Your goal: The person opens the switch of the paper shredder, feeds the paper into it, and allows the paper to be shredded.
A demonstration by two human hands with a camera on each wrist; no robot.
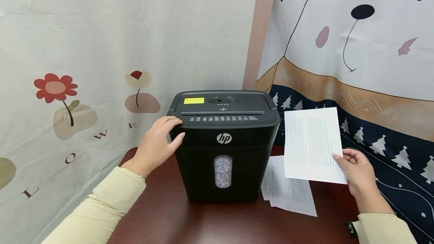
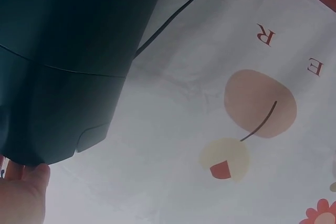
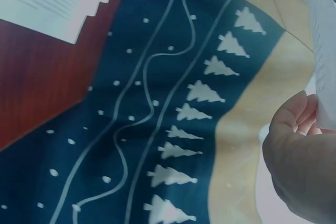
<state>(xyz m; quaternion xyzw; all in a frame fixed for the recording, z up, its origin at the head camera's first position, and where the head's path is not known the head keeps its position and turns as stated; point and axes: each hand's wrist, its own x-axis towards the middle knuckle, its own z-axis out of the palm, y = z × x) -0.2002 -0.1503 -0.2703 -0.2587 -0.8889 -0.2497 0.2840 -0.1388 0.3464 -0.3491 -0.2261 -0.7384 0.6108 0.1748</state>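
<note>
A black HP paper shredder [image 1: 200,161] stands upright on the table, with paper shreds showing through its front window [image 1: 223,171]. My left hand [image 1: 156,142] rests at the top left front corner of the shredder, fingertips on the lid's edge and thumb on the front face. In the left wrist view, its fingers touch the shredder [image 2: 63,98] at the lid's edge. To the right, my right hand [image 1: 359,172] pinches a printed sheet of paper [image 1: 312,142] by its lower right edge, held in the air. The right wrist view shows this sheet [image 3: 326,51] edge-on.
Several printed sheets [image 1: 291,191] lie on the dark red table [image 1: 223,225] right of the shredder. A black cord [image 2: 173,17] runs behind the shredder. Patterned curtains [image 1: 135,29] hang close at the back and both sides.
</note>
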